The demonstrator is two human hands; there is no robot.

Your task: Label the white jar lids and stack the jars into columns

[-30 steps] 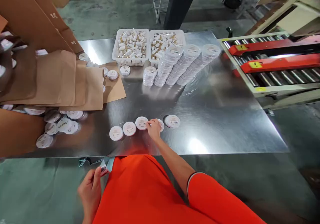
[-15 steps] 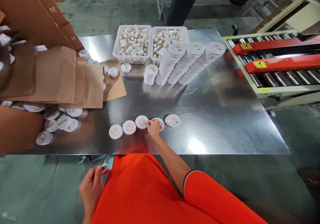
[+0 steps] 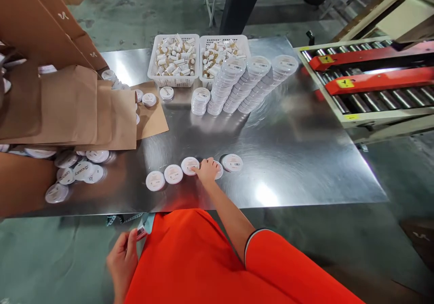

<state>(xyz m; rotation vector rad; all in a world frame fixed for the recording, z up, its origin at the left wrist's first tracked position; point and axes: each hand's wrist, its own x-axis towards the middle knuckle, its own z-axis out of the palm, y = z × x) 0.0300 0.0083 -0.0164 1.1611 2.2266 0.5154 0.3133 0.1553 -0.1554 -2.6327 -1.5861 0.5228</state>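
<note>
In front of me, a row of round flat white tubs [image 3: 155, 181] lies on the steel table [image 3: 288, 159], with printed labels facing up. My right hand [image 3: 207, 171] is over the row, fingers apart. Its thumb side touches the right edge of one tub [image 3: 189, 165]. Another tub [image 3: 219, 170] is partly hidden beneath that hand, and a small stack of tubs [image 3: 232, 163] stands to its right. Below the table edge, my left hand [image 3: 122, 258] pinches a strip of barcode labels [image 3: 141, 232] with a pale blue part beside my red shirt.
Two white baskets [image 3: 152, 71] of small bottles stand at the back, behind tall stacks of clear-cased tubs [image 3: 233, 87]. Brown cardboard [image 3: 84, 105] and loose tubs [image 3: 84, 170] cover the left. A roller conveyor [image 3: 366, 100] with red rails adjoins the right.
My right hand has gone from a pinch at the tub's label to spread fingers lying over the row. The left hand keeps its hold, and the view has shifted slightly.
</note>
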